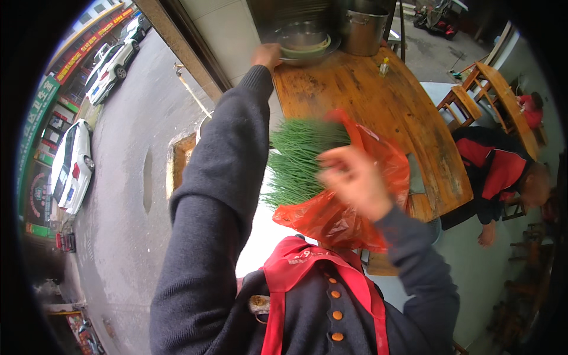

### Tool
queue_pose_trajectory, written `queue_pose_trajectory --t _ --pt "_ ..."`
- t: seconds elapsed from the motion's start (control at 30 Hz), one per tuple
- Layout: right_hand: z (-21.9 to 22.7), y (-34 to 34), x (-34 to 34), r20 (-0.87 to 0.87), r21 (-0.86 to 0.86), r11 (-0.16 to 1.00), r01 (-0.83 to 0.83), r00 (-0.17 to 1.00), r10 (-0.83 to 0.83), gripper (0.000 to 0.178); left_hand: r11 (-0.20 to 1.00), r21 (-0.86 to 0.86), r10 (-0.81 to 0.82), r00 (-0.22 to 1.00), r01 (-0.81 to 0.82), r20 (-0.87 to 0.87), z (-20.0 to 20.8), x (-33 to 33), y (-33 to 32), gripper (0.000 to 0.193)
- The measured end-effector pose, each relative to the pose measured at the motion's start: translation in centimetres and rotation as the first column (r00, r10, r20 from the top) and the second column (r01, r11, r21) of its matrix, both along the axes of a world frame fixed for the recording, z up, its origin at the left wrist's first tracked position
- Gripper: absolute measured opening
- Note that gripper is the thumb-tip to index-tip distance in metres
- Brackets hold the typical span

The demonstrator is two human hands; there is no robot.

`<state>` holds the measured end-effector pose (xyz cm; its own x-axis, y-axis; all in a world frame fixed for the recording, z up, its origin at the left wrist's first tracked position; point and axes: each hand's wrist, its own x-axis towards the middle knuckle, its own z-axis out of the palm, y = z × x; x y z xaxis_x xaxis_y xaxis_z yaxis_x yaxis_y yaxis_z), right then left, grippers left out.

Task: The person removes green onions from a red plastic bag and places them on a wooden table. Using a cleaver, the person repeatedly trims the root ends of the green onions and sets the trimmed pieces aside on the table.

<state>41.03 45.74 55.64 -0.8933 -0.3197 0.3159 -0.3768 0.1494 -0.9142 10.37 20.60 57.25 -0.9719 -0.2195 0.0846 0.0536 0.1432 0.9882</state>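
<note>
My left hand [267, 56], at the end of a stretched-out arm, is closed at the rim of a wide metal basin [299, 61] at the table's far left corner. Smaller bowls, one with a pale green rim [322, 46], sit inside the basin, slightly blurred. Nearer me lies a thick bunch of thin green chives [299, 157] in an open red plastic bag [337, 219]. My right hand [355, 177] hovers over the bag's mouth beside the chives, its fingers bent and smeared by motion. Whether it touches the leaves or bag I cannot tell.
A tall metal pot [362, 32] stands behind the basin on the wooden table [378, 100], with a small bottle [384, 66] nearby. At right a person in red and black [497, 160] bends down near wooden benches [458, 106]. A street with parked cars [72, 165] lies left.
</note>
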Motion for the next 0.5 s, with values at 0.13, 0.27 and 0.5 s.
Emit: queue_pose_trajectory --t 0.13,0.27,0.5 --pt "3.5 -11.9 2.7 0.216 -0.218 0.949 -0.229 0.937 0.275 0.038 0.951 -0.153 0.283 0.957 -0.270 0.067 -0.7 -2.0 -5.3 0.029" --pt "4.4 -16.2 3.3 0.242 -0.192 0.957 -0.218 0.934 0.261 0.023 0.870 -0.211 0.465 0.884 -0.445 0.053 -0.8 -2.7 -12.0 0.022" --pt "7.2 -17.5 9.1 0.103 -0.170 0.669 -0.723 0.662 0.742 0.013 0.582 -0.261 0.803 0.596 -0.770 0.032 4.6 -1.1 -24.0 0.015"
